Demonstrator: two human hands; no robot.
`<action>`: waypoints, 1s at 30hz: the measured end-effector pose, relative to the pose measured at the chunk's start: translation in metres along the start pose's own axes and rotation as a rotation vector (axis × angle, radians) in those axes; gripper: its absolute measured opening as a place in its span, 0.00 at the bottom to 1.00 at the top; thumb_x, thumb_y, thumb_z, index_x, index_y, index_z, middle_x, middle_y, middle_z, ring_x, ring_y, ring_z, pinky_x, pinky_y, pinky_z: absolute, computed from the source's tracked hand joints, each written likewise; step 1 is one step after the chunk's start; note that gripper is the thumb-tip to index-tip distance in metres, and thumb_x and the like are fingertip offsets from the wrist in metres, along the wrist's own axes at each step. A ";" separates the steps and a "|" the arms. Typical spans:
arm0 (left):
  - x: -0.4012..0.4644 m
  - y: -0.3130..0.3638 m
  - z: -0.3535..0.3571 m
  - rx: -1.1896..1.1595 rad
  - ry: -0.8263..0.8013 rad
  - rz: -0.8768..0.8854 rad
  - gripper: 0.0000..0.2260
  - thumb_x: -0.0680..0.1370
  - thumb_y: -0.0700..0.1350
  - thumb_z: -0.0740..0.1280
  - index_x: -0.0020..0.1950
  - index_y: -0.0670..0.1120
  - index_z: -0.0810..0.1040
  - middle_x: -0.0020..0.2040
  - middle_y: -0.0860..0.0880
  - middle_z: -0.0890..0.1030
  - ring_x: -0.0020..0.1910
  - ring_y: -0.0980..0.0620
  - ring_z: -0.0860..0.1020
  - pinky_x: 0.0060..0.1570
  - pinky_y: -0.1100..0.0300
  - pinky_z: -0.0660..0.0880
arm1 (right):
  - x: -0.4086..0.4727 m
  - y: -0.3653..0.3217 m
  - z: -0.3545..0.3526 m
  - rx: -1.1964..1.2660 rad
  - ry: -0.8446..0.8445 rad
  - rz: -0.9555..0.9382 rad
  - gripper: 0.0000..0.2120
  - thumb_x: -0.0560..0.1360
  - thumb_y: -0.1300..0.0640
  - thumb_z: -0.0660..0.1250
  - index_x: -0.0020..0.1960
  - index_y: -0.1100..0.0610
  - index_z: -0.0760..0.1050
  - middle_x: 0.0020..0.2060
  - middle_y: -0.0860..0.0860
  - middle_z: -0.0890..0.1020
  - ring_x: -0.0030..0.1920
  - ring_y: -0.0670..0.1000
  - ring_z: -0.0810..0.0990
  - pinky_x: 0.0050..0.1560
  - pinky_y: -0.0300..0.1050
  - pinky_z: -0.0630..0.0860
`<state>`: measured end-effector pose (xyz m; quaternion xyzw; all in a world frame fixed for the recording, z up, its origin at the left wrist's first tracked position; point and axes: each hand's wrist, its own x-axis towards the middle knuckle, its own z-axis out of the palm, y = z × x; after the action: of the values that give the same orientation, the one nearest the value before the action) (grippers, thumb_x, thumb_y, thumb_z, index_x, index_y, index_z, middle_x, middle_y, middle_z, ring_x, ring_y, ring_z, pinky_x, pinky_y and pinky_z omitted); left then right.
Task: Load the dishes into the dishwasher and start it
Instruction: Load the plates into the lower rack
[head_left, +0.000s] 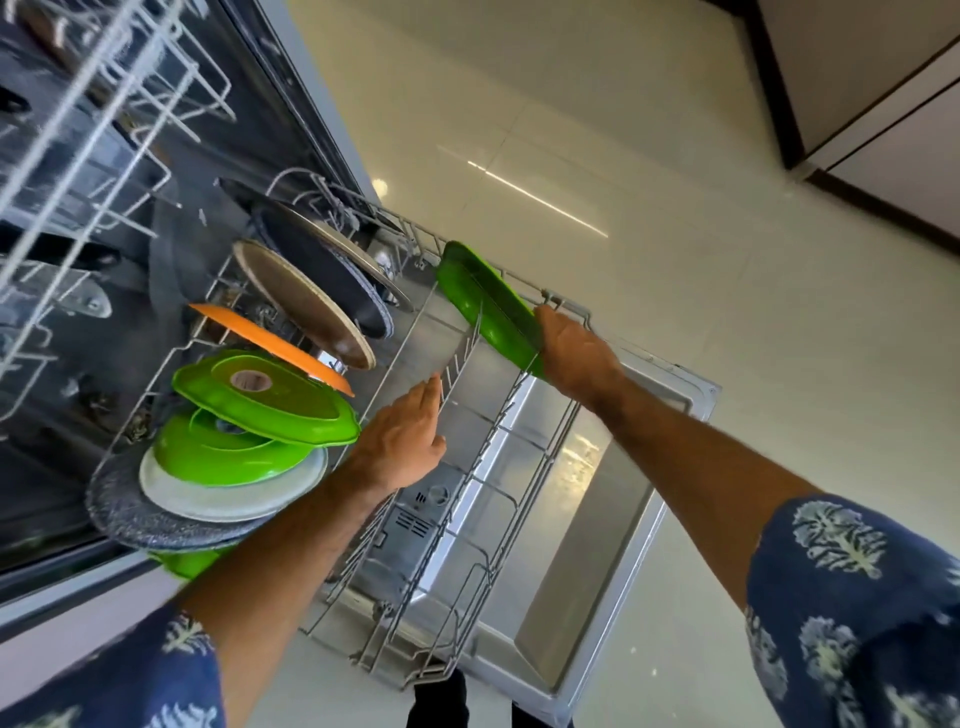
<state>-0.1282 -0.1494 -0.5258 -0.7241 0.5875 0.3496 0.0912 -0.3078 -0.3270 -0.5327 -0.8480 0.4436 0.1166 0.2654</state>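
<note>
While the right hand (574, 351) grips a green plate (485, 306) on edge at the far side of the lower rack (524, 441), the left hand (408, 436) rests flat-fingered on a row of tines (457, 364), likely steadying them so the plate slots upright. Other plates (249, 426) already stand at the rack's left.

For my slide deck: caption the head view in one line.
Right hand sets a green plate into the pulled-out lower rack while the open left hand touches its tines.
</note>
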 end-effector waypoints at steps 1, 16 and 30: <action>-0.003 0.001 -0.003 0.010 0.004 0.007 0.36 0.81 0.48 0.62 0.82 0.38 0.46 0.81 0.41 0.55 0.79 0.45 0.58 0.76 0.51 0.61 | -0.001 -0.003 -0.003 -0.031 0.005 0.016 0.15 0.79 0.65 0.61 0.65 0.59 0.66 0.58 0.59 0.79 0.54 0.61 0.80 0.48 0.52 0.74; -0.110 0.037 -0.073 0.268 0.156 -0.032 0.34 0.81 0.51 0.60 0.81 0.39 0.50 0.81 0.39 0.54 0.80 0.42 0.55 0.77 0.43 0.56 | -0.107 -0.042 -0.077 -0.099 0.012 -0.112 0.32 0.76 0.50 0.67 0.76 0.58 0.60 0.68 0.59 0.70 0.65 0.62 0.72 0.61 0.60 0.74; -0.467 0.058 -0.288 0.305 0.748 -0.100 0.32 0.80 0.51 0.60 0.81 0.41 0.57 0.82 0.42 0.53 0.81 0.43 0.52 0.77 0.40 0.55 | -0.301 -0.317 -0.281 -0.060 0.266 -0.762 0.34 0.80 0.38 0.58 0.79 0.56 0.58 0.77 0.55 0.63 0.74 0.57 0.65 0.72 0.57 0.65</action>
<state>-0.0965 0.0450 -0.0108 -0.8071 0.5895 -0.0338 -0.0054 -0.2348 -0.1275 -0.0585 -0.9668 0.1245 -0.0880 0.2051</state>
